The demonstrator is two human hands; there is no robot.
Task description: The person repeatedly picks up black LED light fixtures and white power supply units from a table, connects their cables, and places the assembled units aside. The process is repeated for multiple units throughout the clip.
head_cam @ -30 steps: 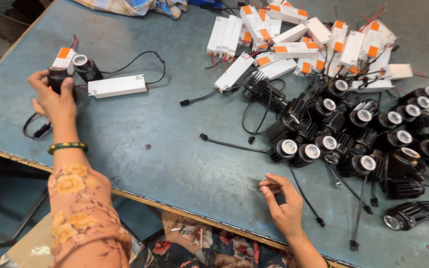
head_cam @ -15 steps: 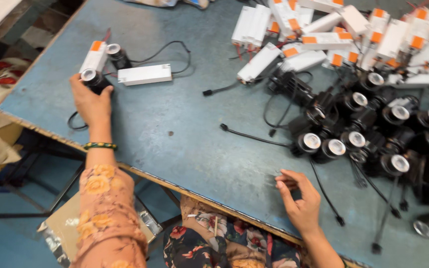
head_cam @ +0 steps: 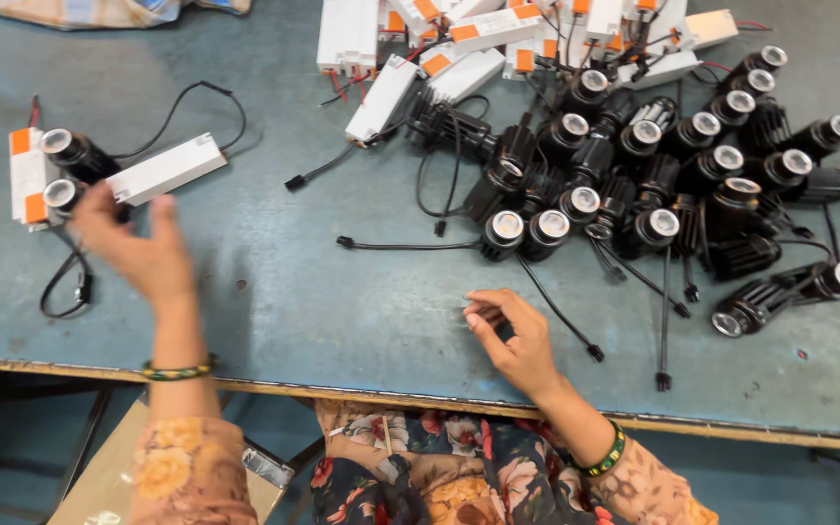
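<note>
From the head camera, the left hand (head_cam: 138, 248) sits at the left of the blue-grey table (head_cam: 274, 292), fingers loosely spread and somewhat blurred, holding nothing. Its fingertips are just beside a small set at the table's left end: two black spotlights (head_cam: 70, 151) lying against white boxes with orange labels (head_cam: 23, 175), plus a long white driver box (head_cam: 165, 167) whose black cord (head_cam: 196, 97) loops away toward the far side. These pieces lie apart from the rest, so they read as a sorted-out group.

The right hand (head_cam: 512, 335) rests near the table's near edge, fingers curled with thumb and forefinger drawn close; whether anything is pinched between them I cannot tell. A black lead (head_cam: 561, 316) from the lamps runs just beside it.

To the right lies a heap of black spotlights (head_cam: 653, 165) with tangled leads, lenses mostly turned up. At the far side is a pile of white boxes (head_cam: 459, 39), some orange-tagged.
</note>
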